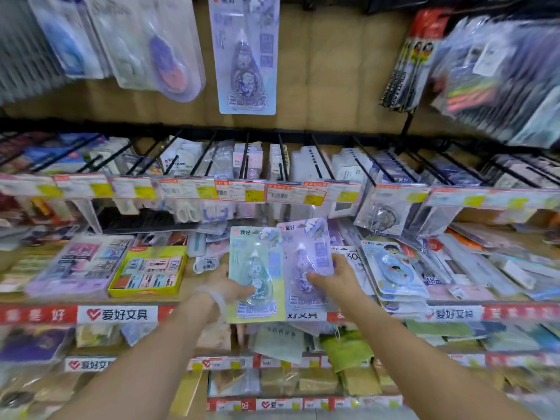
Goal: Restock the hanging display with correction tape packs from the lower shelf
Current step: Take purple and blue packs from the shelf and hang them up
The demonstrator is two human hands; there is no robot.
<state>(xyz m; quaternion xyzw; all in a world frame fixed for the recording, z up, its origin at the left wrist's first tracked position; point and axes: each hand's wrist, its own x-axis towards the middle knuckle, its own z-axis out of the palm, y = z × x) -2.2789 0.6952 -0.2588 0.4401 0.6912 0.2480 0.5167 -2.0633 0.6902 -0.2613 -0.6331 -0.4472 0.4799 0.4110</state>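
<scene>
Crowded stationery shelves; left hand (225, 286) grips a green pack (257, 274), right hand (336, 278) a purple pack (306, 262) — slick blisters could slip; mis-hanging beside the hanging pack (244, 53) is likely.

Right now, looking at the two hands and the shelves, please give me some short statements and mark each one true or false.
1. The left hand holds a green correction tape pack. True.
2. The right hand is empty. False: it holds a purple correction tape pack.
3. A purple pack hangs on the upper display. True.
4. The yellow box lies right of both hands. False: it lies to their left.
</scene>
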